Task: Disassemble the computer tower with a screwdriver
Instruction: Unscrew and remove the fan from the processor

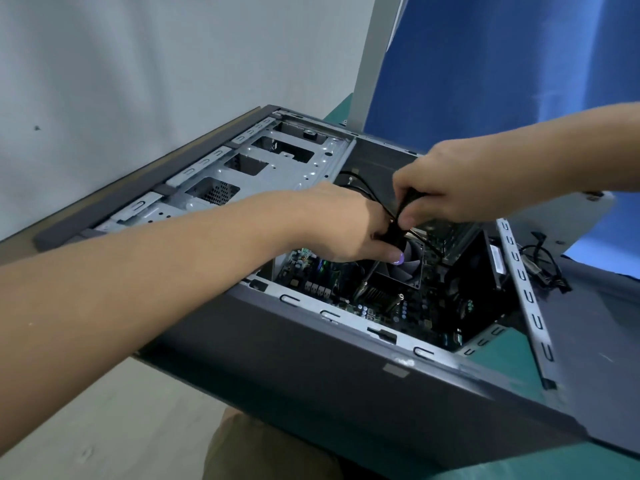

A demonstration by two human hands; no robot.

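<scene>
— Where was the computer tower (311,375) when you looked?

— It lay on its side on the green table (502,362), open side up, right in the middle of my view. At ten o'clock I saw the grey drive cage (277,161).

— And the hands?

— My left hand (343,226) came in from eight o'clock. Its fingers were curled round the black handle of the screwdriver (367,280), just over the fan (412,261). The thin tip pointed down toward six o'clock, at the board (408,313). My right hand (446,188) came from two o'clock and pinched the top of that same handle, I think. Black wires ran close by, so I was not sure.

— What was at three o'clock?

— The side panel (588,323), off and lying beside the tower, with loose cables (543,261) near its far end.

— How would the tower feel?

— Heavy and hard, I guessed, with sharp metal edges. The board inside looked easy to break. I would hold the tower by its outer walls, never by the parts inside.
</scene>
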